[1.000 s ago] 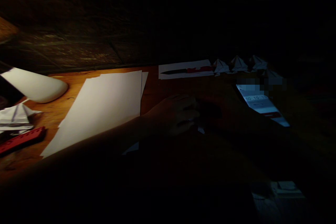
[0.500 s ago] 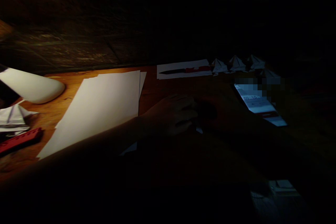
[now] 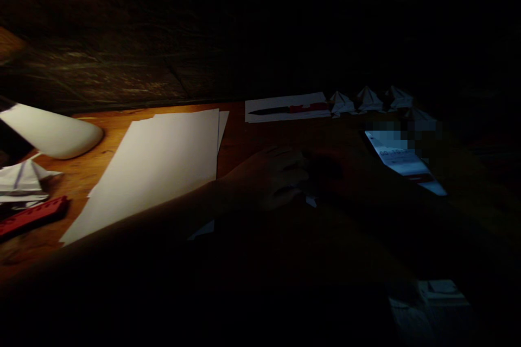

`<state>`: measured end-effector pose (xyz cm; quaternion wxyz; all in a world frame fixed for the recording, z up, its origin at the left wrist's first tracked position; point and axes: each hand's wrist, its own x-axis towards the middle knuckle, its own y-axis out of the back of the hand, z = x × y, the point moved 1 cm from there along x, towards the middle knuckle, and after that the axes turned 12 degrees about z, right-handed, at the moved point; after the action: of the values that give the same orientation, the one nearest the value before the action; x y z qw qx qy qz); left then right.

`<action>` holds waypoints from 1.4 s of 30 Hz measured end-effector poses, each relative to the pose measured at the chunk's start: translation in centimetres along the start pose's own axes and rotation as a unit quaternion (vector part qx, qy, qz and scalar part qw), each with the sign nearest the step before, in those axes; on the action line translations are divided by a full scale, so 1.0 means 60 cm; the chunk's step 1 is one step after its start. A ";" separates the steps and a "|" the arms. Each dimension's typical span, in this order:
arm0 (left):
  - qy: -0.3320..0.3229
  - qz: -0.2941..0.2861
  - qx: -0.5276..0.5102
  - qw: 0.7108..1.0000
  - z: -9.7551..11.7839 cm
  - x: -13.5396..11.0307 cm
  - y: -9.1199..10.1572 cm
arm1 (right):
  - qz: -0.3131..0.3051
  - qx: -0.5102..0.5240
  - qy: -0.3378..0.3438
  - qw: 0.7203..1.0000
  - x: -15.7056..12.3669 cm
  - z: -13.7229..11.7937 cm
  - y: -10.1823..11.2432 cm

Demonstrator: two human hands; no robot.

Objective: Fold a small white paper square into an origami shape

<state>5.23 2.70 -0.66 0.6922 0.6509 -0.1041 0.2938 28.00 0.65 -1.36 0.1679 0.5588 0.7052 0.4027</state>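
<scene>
The scene is very dark. My left hand (image 3: 266, 178) rests on the wooden table (image 3: 240, 135) with its fingers curled and pressed together over a piece of paper (image 3: 311, 201). Only that paper's white corners show from under the hand and forearm. My right hand (image 3: 345, 173) is a dim shape just right of the left one, and its fingers are lost in shadow. A stack of white sheets (image 3: 163, 162) lies to the left of my left hand.
A white lamp head (image 3: 52, 133) lights the left side. Below it lie a folded paper (image 3: 22, 179) and a red flat object (image 3: 32, 214). At the back are a red-handled knife (image 3: 288, 109) on paper and several folded paper shapes (image 3: 366, 98). A lit phone (image 3: 402, 162) lies at right.
Almost nothing has changed. The view shifted slightly left and then back, and my left hand stays curled on the paper in the same spot.
</scene>
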 end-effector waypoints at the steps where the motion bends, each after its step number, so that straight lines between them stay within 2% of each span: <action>1: 0.003 0.002 0.000 1.000 0.000 -0.001 -0.001 | 0.000 -0.001 0.001 1.000 0.001 -0.007 0.004; 7: 0.010 0.006 0.001 1.000 -0.002 -0.004 -0.003 | -0.014 -0.017 -0.020 1.000 0.003 -0.045 0.025; 18: 0.007 -0.007 -0.014 1.000 -0.002 -0.001 -0.001 | -0.030 -0.026 -0.052 0.998 0.001 -0.059 0.029; 25: 0.037 0.000 -0.085 0.996 -0.005 0.001 0.006 | -0.024 0.033 0.009 0.999 -0.002 -0.030 0.013; 32: 0.092 -0.010 -0.173 0.981 -0.015 0.005 0.007 | -0.016 -0.018 0.008 1.000 -0.010 -0.015 0.006; 42: 0.112 -0.012 -0.170 0.979 -0.020 0.005 0.001 | 0.005 -0.023 0.008 1.000 -0.014 -0.006 -0.004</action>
<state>5.14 3.90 -0.63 0.8035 0.4880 -0.0663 0.3343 27.87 -0.27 -1.48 0.1729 0.5549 0.6946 0.4240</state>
